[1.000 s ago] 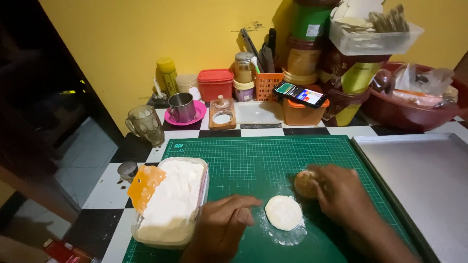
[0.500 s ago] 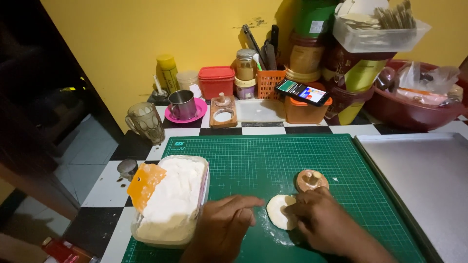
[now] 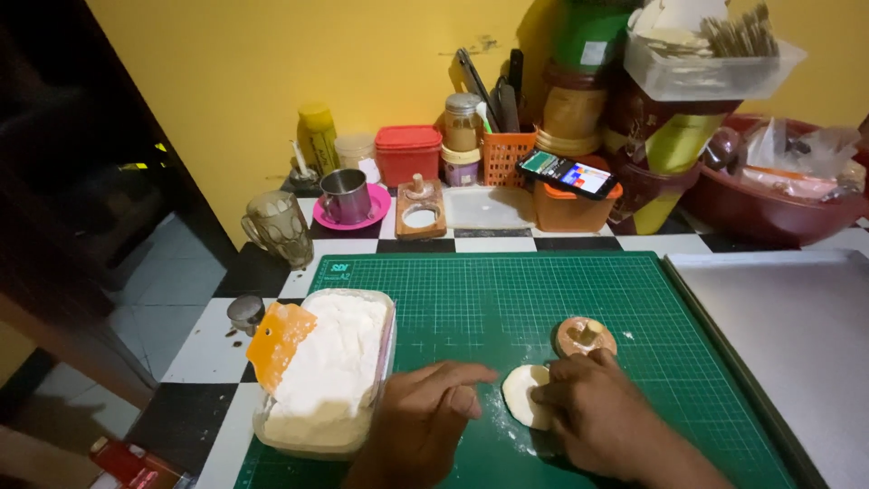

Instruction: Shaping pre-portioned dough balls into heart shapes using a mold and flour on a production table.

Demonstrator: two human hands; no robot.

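Note:
A flat round piece of pale dough (image 3: pixel 522 391) lies on the green cutting mat (image 3: pixel 507 299). My right hand (image 3: pixel 593 412) rests on its right side, fingers curled over the dough's edge. My left hand (image 3: pixel 425 418) lies on the mat just left of the dough, index finger stretched toward it, holding nothing. A small round wooden press (image 3: pixel 585 336) with a knob stands on the mat just behind my right hand. To the left sits a clear tub of white dough (image 3: pixel 328 367) with an orange scraper (image 3: pixel 277 341) leaning on it.
A metal tray (image 3: pixel 787 317) lies to the right of the mat. Along the yellow wall stand a glass mug (image 3: pixel 276 226), a steel cup on a pink saucer (image 3: pixel 347 196), a wooden mould (image 3: pixel 420 208), a red box (image 3: pixel 408 152), jars, a phone (image 3: pixel 568 173) and a red basin (image 3: pixel 778 195).
My right hand let go of the wooden press, which now stands alone on the mat, and moved onto the flat dough. My left hand stayed beside the dough.

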